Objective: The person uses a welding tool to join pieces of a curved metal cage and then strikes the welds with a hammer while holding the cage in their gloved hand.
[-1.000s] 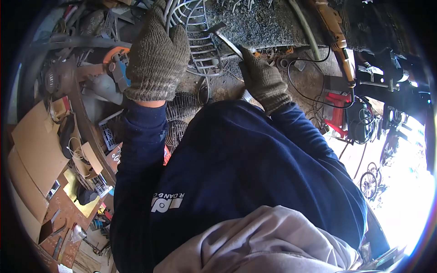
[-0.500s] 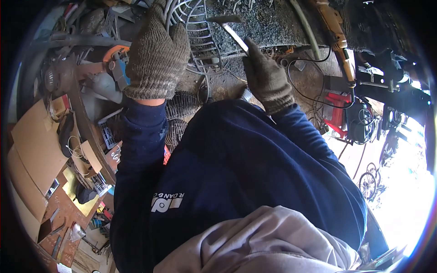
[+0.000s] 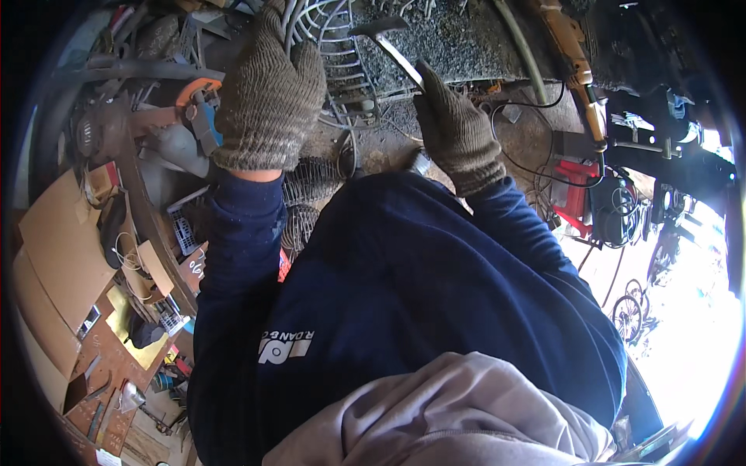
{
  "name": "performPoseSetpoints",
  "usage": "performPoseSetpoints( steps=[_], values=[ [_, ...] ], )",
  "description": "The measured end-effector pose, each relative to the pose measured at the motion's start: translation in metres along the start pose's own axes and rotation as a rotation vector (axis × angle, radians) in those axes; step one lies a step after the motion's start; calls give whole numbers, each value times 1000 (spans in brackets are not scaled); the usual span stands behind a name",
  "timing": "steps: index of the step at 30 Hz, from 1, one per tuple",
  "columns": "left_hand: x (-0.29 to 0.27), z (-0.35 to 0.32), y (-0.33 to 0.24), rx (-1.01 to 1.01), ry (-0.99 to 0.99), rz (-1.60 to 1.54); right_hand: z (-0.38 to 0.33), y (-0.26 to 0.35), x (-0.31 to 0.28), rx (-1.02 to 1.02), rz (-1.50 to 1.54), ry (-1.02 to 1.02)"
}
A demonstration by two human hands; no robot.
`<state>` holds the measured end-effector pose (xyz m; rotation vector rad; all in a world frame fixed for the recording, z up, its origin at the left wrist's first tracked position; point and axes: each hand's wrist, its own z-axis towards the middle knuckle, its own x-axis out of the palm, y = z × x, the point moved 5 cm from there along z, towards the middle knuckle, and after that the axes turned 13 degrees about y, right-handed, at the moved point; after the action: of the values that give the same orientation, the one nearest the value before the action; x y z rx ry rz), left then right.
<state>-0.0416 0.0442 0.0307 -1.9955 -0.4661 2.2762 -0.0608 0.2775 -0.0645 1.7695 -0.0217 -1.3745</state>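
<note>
My left hand (image 3: 268, 93), in a grey knit glove, is closed on the rim of a round wire grille (image 3: 334, 46) that lies on the workbench. My right hand (image 3: 454, 128), gloved the same way, grips the handle of a small hammer (image 3: 388, 39). The hammer's head is raised over the far part of the grille, above a dark gritty bench top (image 3: 458, 39). My dark blue sleeves and chest fill the middle of the view.
An orange-guarded power tool (image 3: 194, 101) lies left of the grille. Wire coils (image 3: 307, 182) sit under my left wrist. A yellow-handled tool and cable (image 3: 575, 54) run at the right, by a red machine (image 3: 575, 190). Cardboard sheets (image 3: 62, 248) and small tools lie at lower left.
My right hand has lifted the hammer up and away from the grille; its head now sits higher and further from me. My left hand has stayed on the grille.
</note>
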Motion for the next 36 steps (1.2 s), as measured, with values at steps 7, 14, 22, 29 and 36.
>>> performPoseSetpoints(
  steps=[7,14,22,29,36],
  values=[
    [-4,-1,-5,-60,56,-48,-8,1,4,105,-7,71],
    [-2,2,-2,113,-38,-62,-4,-10,10,109,-69,94],
    [6,3,5,35,5,6,0,-2,6,179,-68,141],
    [4,2,5,-19,31,24,-1,-9,9,274,-74,258],
    [9,1,11,73,-55,56,4,-15,14,120,-167,112]
  ],
)
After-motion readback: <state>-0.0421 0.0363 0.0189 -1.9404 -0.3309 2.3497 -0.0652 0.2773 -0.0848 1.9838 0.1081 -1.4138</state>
